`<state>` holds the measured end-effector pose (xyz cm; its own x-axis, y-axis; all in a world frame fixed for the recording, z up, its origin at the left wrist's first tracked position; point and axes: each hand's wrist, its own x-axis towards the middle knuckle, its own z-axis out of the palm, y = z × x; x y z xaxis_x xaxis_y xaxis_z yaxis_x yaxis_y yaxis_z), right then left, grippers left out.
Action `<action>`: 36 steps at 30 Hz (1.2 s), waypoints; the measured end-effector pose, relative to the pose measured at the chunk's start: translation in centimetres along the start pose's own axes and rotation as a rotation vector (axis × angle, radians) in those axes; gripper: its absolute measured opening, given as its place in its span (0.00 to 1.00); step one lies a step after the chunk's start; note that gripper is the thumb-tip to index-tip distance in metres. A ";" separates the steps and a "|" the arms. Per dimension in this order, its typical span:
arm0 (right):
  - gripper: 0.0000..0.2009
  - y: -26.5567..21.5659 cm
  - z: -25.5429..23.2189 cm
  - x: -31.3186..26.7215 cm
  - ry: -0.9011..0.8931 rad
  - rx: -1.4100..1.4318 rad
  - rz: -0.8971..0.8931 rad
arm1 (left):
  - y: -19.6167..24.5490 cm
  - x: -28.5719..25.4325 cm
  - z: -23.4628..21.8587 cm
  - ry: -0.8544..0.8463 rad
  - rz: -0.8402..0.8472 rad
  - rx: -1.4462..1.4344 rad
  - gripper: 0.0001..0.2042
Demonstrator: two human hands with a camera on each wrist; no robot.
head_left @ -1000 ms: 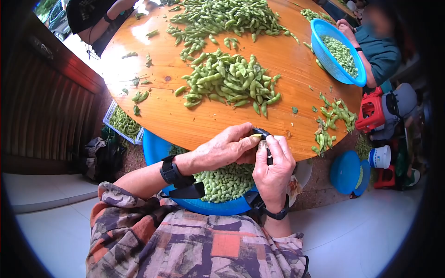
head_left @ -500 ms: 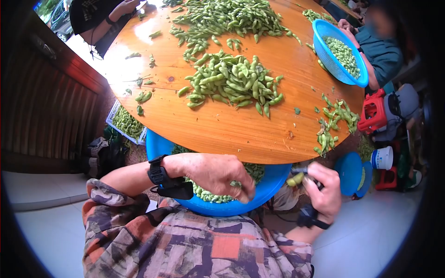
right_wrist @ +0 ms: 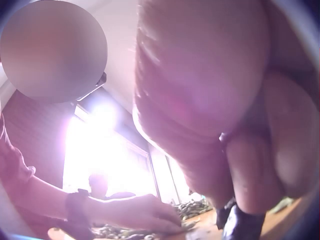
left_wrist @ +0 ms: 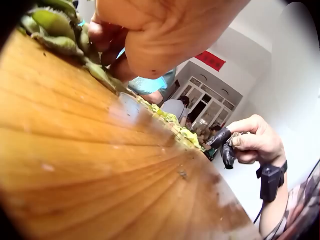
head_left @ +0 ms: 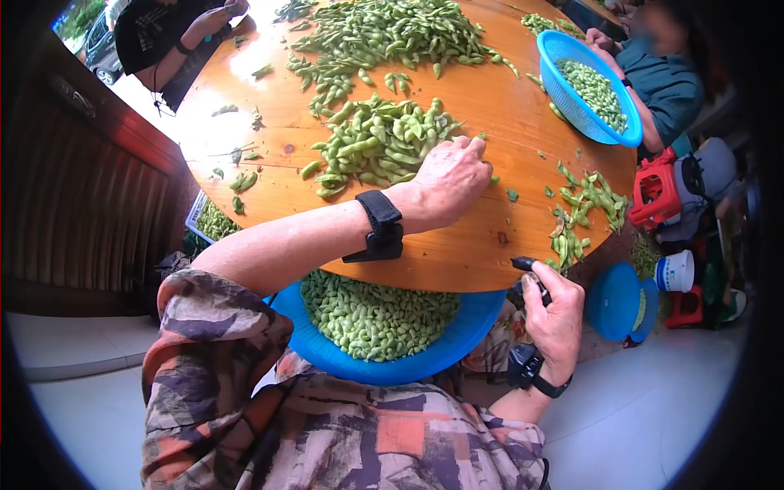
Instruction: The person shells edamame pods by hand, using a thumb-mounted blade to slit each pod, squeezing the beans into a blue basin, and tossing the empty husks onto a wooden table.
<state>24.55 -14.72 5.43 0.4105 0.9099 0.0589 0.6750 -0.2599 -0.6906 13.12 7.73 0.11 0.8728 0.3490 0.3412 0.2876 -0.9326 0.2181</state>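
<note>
Left hand (head_left: 452, 181) reaches over the round wooden desk (head_left: 408, 237), fingers (head_left: 474, 147) curled into the near edge of the pod pile (head_left: 380, 139), pinching pods there; the left wrist view shows fuzzy green pods under the fingertips. Pods are plump, bright green, slightly curved, lying flat in a loose heap, long axes every which way. Pile sits mid-desk, a bigger heap (head_left: 392, 33) beyond it toward the far side.

Right hand (head_left: 555, 314) is off the desk edge at lower right, fingers wrapped round a small black tool (head_left: 529, 273). Tool is short, dark, slim; its long axis runs up and left from the fist, tip pointing toward the desk rim. Left wrist view shows the same tool held in a closed fist.

Blue basin (head_left: 384, 359) of shelled pale green beans sits under the desk edge at the person's lap. Another blue basket (head_left: 572, 106) with beans at far right, held by another person
</note>
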 end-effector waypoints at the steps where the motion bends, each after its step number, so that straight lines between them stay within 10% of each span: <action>1: 0.10 -0.3 0.4 0.4 0.005 0.038 0.001 | 0.1 0.0 0.0 0.026 -0.019 -0.070 0.05; 5: 0.11 0.1 2.9 1.8 0.122 0.168 0.088 | 1.0 -1.1 -0.8 0.214 -0.038 -0.326 0.09; 7: 0.13 -0.3 4.1 2.6 0.104 0.671 0.277 | 1.5 -2.0 -2.3 0.240 -0.056 -0.431 0.08; 11: 0.15 -1.7 6.0 3.5 -0.011 1.170 0.229 | 2.5 -5.0 -5.2 -0.103 -0.474 -1.090 0.07; 25: 0.10 -3.0 8.0 3.1 -0.198 1.233 0.265 | 3.0 -9.7 -3.4 0.240 -0.409 -1.012 0.05; 30: 0.09 -2.7 7.1 3.1 -0.304 1.407 0.288 | 3.0 -10.6 -3.4 0.035 -0.565 -2.144 0.09; 36: 0.08 -2.3 6.8 2.6 -0.321 1.170 0.256 | 3.5 -10.1 -3.0 -0.069 -0.565 -2.122 0.13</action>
<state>19.90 -9.54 2.31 0.1703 0.9562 -0.2379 -0.4235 -0.1470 -0.8939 4.11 1.18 0.19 0.8991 0.4228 -0.1134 -0.2480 0.7054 0.6640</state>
